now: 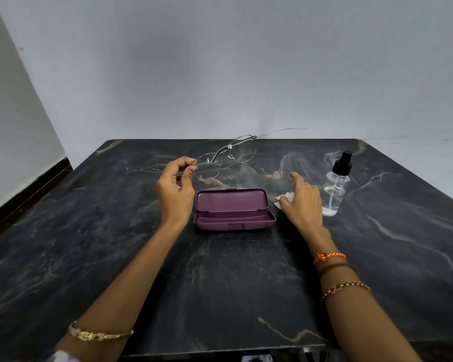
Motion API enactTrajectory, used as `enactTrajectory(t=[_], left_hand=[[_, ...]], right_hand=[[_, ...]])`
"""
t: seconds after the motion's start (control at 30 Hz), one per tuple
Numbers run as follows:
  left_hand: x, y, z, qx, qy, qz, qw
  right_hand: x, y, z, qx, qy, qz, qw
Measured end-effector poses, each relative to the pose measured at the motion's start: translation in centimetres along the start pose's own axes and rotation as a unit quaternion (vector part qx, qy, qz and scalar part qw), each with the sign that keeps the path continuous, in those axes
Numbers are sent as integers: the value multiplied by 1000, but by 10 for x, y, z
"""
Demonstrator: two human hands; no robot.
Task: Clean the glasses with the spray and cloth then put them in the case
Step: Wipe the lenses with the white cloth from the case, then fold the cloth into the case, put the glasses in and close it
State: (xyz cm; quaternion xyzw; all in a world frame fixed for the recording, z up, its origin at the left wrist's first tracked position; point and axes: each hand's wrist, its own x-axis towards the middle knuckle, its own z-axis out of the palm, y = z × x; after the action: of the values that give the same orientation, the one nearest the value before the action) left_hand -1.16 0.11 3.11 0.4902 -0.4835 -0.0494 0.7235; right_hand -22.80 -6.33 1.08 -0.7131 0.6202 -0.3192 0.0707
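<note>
Right now, on the dark marble table [220, 270], the purple case [233, 210] lies open between my hands, my left hand [177, 188] pinching the glasses [226, 158] above it, my right hand [302, 198] spread loosely over the white cloth [283, 199] beside the spray bottle [336, 184].

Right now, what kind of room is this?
Probably a plain room at home, though I can't be sure: a dark marble table stands against bare grey walls, with a glasses case and a spray bottle on it.
</note>
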Motion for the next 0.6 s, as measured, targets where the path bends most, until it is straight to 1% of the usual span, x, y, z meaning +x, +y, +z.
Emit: enactTrajectory(t=[0.07, 0.1, 0.17, 0.23, 0.3, 0.37, 0.43, 0.5, 0.6], left_hand=[[0, 1, 0, 2, 2, 1, 1000], [0, 2, -1, 4, 2, 4, 1000], [0, 4, -1, 14, 3, 19, 1000], [-1, 6, -2, 30, 1, 50, 998], [-2, 7, -3, 42, -9, 82, 996], [-4, 9, -2, 57, -25, 116, 991], [-6, 11, -1, 72, -40, 145, 986], [-7, 13, 1, 78, -53, 157, 983], [-9, 14, 1, 82, -63, 166, 981]], right_hand=[[1, -1, 1, -16, 10, -13, 1000], [1, -1, 1, -4, 23, -23, 999], [1, -4, 0, 55, 60, -46, 996], [0, -10, -2, 129, 107, -64, 984], [-3, -19, -5, 224, 147, -59, 962], [-4, -27, -7, 328, 161, -32, 930], [-5, -33, -7, 409, 158, -12, 899], [-5, -37, -9, 473, 143, -9, 869], [-6, -40, -12, 523, 126, -18, 842]])
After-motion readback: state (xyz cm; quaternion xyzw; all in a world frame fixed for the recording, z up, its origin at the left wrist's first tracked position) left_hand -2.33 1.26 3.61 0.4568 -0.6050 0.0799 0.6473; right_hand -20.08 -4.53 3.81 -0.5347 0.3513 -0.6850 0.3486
